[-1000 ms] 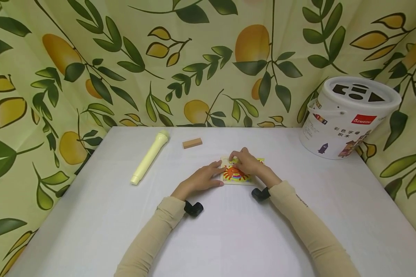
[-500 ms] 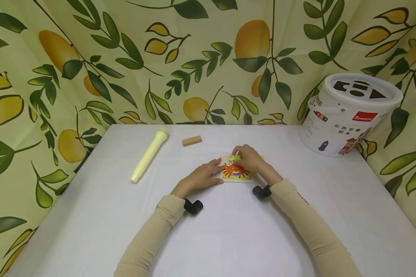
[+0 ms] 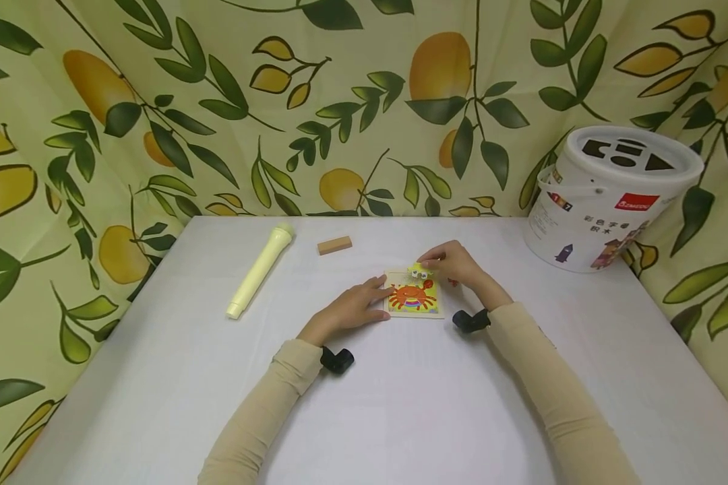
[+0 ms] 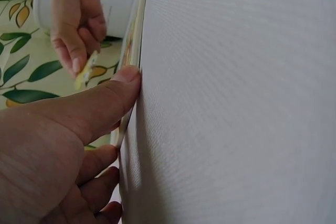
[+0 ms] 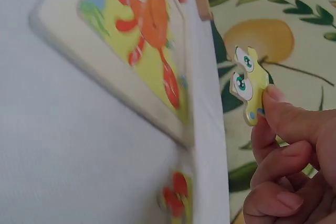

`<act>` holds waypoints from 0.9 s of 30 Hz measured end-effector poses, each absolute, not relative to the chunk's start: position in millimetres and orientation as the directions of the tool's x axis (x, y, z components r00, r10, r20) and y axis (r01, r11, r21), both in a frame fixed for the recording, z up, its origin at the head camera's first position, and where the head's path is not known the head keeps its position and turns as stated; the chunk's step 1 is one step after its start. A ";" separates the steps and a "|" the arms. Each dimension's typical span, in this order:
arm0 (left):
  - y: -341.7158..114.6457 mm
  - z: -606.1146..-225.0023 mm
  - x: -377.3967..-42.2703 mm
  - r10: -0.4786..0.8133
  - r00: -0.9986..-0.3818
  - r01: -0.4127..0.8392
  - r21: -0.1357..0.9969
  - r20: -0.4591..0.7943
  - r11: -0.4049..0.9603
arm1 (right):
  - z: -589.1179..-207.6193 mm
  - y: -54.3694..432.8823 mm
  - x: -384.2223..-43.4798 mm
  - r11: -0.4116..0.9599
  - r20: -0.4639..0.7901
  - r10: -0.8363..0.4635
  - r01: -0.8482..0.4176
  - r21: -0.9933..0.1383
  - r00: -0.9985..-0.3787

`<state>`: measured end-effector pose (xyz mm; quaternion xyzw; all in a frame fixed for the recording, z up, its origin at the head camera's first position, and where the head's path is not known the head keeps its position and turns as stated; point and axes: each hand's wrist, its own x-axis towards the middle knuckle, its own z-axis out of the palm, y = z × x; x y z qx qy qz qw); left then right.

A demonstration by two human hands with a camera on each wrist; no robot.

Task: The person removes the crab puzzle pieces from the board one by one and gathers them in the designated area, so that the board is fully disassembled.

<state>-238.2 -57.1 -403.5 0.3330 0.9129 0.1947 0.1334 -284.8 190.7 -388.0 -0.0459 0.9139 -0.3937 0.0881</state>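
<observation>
A small square crab jigsaw puzzle board (image 3: 414, 314) lies on the table, its orange crab picture partly filled in. My left hand (image 3: 354, 306) holds the board at its left side, thumb on the near edge and fingers over the far left part. My right hand (image 3: 458, 264) pinches a yellow puzzle piece (image 5: 251, 85) with two cartoon eyes, raised just above the board's far edge. The right wrist view shows the piece (image 5: 258, 72) between thumb and fingers, apart from the board. Another puzzle piece with a red claw (image 5: 177, 195) lies on the table beside the board.
A yellow toy microphone (image 3: 259, 273) lies at the back left, with a wooden block (image 3: 335, 245) right of it. A white bucket (image 3: 607, 202) with shaped holes in its lid stands at the back right. A patterned curtain (image 3: 364, 121) hangs behind the table (image 3: 364, 404).
My right hand has lifted the yellow eye piece off the board and moved it up and to the right, uncovering the crab picture and the red-claw piece. The left hand stays on the board.
</observation>
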 end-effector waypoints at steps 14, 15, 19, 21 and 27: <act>-63.6 -398.3 -239.6 0.636 -0.765 0.538 0.446 -0.096 0.715 | -379.6 275.5 -282.4 0.744 -0.160 -0.101 0.032 -0.667 -0.982; -63.7 -398.6 -239.8 0.637 -0.765 0.539 0.446 -0.096 0.715 | -382.1 277.4 -282.0 0.747 -0.174 -0.089 0.050 -0.663 -0.981; -62.5 -401.1 -240.5 0.648 -0.755 0.546 0.456 -0.095 0.703 | -392.3 280.4 -280.2 0.763 -0.196 -0.052 0.088 -0.641 -0.979; -61.2 -402.3 -240.4 0.656 -0.748 0.550 0.461 -0.098 0.696 | -396.4 280.7 -278.9 0.769 -0.184 -0.046 0.082 -0.633 -0.982; -56.7 -404.8 -240.2 0.671 -0.735 0.563 0.468 -0.091 0.681 | -402.6 283.8 -274.7 0.781 -0.158 -0.030 0.075 -0.620 -0.987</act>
